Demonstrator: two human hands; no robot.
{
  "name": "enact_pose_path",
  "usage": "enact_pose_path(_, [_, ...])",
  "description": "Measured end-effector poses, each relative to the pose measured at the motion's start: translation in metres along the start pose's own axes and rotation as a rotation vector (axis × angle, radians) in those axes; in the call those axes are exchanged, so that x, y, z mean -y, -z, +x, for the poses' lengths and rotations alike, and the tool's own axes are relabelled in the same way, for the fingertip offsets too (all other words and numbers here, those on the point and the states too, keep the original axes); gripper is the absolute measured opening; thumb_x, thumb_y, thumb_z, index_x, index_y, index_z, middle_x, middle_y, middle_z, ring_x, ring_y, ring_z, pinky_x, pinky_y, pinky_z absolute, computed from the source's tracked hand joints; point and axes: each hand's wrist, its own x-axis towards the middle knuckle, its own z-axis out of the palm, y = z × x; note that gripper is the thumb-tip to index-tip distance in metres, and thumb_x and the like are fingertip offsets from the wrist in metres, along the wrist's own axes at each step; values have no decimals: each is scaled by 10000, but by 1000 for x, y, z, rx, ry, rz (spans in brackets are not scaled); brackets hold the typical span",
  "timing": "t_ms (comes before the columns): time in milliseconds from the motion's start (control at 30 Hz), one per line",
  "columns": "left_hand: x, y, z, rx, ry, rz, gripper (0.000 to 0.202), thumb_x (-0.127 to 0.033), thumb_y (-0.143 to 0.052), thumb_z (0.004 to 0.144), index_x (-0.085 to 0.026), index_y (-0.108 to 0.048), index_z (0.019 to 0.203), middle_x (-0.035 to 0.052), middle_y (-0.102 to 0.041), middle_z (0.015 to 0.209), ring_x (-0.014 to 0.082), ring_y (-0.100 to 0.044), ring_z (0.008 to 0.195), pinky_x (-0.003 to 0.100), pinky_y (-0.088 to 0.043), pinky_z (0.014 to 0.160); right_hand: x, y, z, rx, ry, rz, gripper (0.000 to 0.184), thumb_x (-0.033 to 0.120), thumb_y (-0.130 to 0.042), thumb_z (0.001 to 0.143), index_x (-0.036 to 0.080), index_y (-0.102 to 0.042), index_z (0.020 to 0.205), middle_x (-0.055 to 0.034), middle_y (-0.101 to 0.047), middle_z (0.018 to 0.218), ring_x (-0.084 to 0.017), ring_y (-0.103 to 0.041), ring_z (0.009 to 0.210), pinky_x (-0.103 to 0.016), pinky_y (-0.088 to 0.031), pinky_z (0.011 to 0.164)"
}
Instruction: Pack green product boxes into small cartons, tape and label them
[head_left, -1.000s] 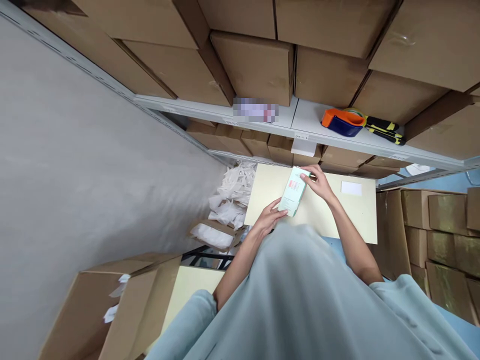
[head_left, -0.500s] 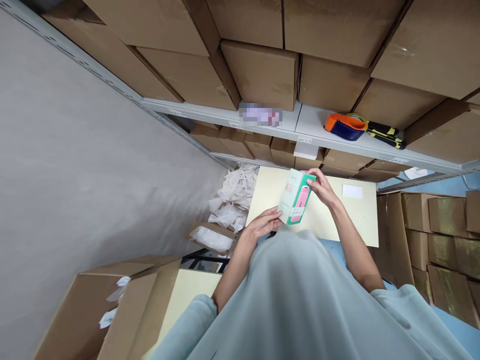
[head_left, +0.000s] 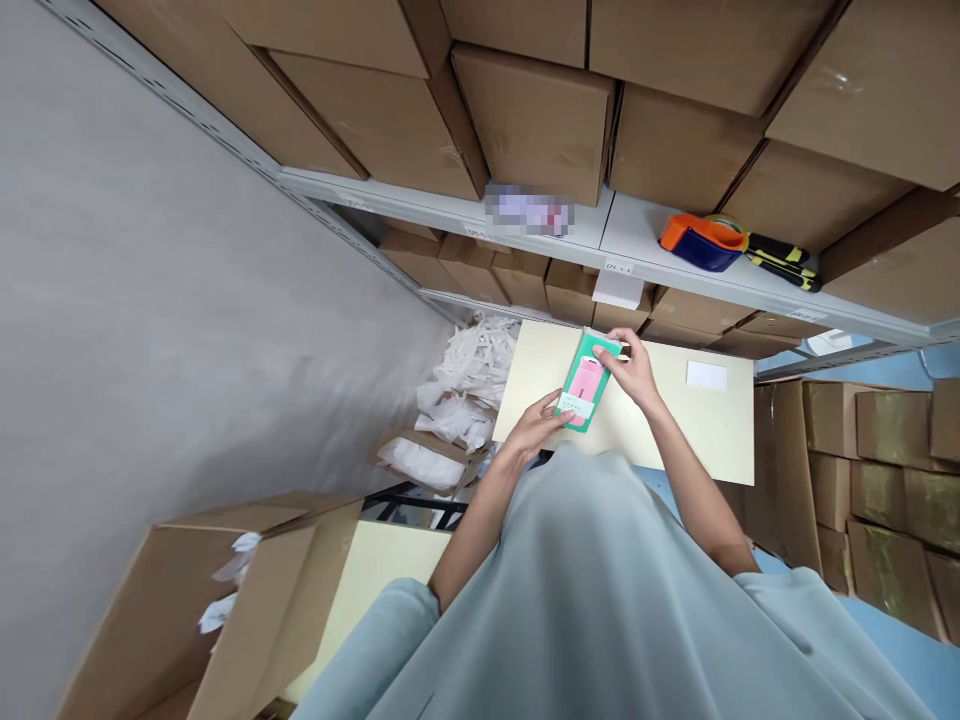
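GREEN BOX IN BOTH HANDS, OVER TABLE

Clock dirs taken from the box. Green box [head_left: 587,388] is held just over the tabletop [head_left: 675,430], front face showing, top end tipped twd 1 o'clock. Front has a pic of a pink device w/ a pale band across the lower pt; print too small to read.

L hand [head_left: 535,427] at 8 o'clock: fingers part-curled round the lower L corner, thumb on front; other fingertips mostly hidden. R hand [head_left: 634,370] betw 2 & 3 o'clock: thumb pressed on upper front, index up by top edge, grip about as wide as the box end; rest of fingers hard to see.

White card [head_left: 706,375] flat on table, 3 o'clock. White scraps [head_left: 480,360] heaped beyond table edge, 9 o'clock; small carton w/ white stuff [head_left: 421,463] at 8.

Shelf [head_left: 630,237] runs across 12 o'clock, stacked w/ cartons [head_left: 532,120]. On its front: pixelated item [head_left: 529,211] at 11; orange/blue tape dispenser [head_left: 701,243] approx 1; blk/yel-handled tool [head_left: 784,262] touching it, 2.

Further out: lg open carton [head_left: 255,600] at 8, brown carton stack [head_left: 896,490] approx 4.
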Motion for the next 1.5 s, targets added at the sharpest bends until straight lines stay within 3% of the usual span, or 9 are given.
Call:
enact_pose_path(167, [6, 11, -3, -15, 38, -19, 837, -352, -1115, 649, -193, -793, 1405, 113, -879, 1197, 225, -835, 1042, 314, -614, 1003, 7, 3, -2, 80, 22, -36, 611, 813, -852, 843, 314, -724, 1172, -75, -683, 1276, -238, -682, 1028, -371, -639, 835])
enact_pose_path(333, [4, 27, -13, 258, 178, -36, 598, -454, -1092, 691, -171, -856, 1162, 137, -880, 1155, 244, -846, 1024, 296, -655, 921, 21, 16, 2, 310, 22, 135, 644, 858, -819, 858, 302, -720, 1169, -70, -738, 1276, -274, -696, 1177, -399, -618, 980])
enact_pose_path(433, [2, 27, -17, 349, 216, -32, 569, -451, -1059, 747, -166, -850, 1193, 155, -876, 1167, 280, -847, 1094, 329, -663, 965, 24, 15, 2, 391, -15, 189, 629, 804, -876, 831, 296, -711, 1164, -48, -753, 1233, -254, -711, 1108, -379, -612, 944])
enact_pose_path(600, [7, 15, -13, 122, 46, 17, 960, -383, -1093, 701, -206, -688, 1553, 148, -867, 1243, 286, -847, 1106, 367, -642, 1005, 16, -3, 0, 227, -9, 91, 564, 734, -908, 800, 275, -706, 1059, -48, -752, 1175, -243, -708, 1047, -382, -611, 921])
enact_pose_path(700, [10, 7, -10, 19, -22, 44, 1099, -378, -1140, 590, -190, -677, 1569, 154, -871, 1233, 284, -845, 1076, 381, -637, 1011, 9, -10, 0, 138, -34, 71, 581, 760, -886, 788, 283, -688, 1054, -40, -746, 1133, -238, -703, 1019, -376, -621, 888])
enact_pose_path(867, [8, 6, -15, 38, 3, 62, 995, -433, -1120, 612, -174, -734, 1491, 156, -868, 1245, 279, -852, 1007, 358, -652, 919, 8, -4, -3, 122, -56, 68, 583, 756, -906, 783, 272, -718, 1049, -46, -764, 1177, -233, -715, 1020, -377, -613, 924])
enact_pose_path(1167, [4, 28, -28, 339, 208, -80, 767, -456, -1083, 617, -196, -824, 1289, 163, -869, 1199, 363, -840, 1159, 413, -690, 945, 21, 24, -19, 363, -84, 276, 672, 739, -958, 754, 307, -721, 1212, -50, -748, 1252, -262, -731, 1129, -388, -640, 957])
enact_pose_path(1367, [-1, 14, -22, 143, 105, -33, 909, -283, -1053, 717, -240, -703, 1555, 123, -861, 1275, 299, -840, 1141, 363, -664, 983, 13, 14, -13, 172, -66, 186, 580, 617, -970, 726, 289, -712, 1129, -40, -747, 1209, -243, -725, 1034, -390, -648, 901])
enact_pose_path(1500, [2, 5, -17, -6, 2, 39, 963, -285, -1083, 700, -237, -685, 1575, 120, -866, 1276, 239, -847, 1065, 360, -650, 1029, 1, 11, -11, 86, -112, 156, 586, 600, -951, 719, 287, -688, 1139, -22, -744, 1145, -204, -717, 904, -352, -634, 800])
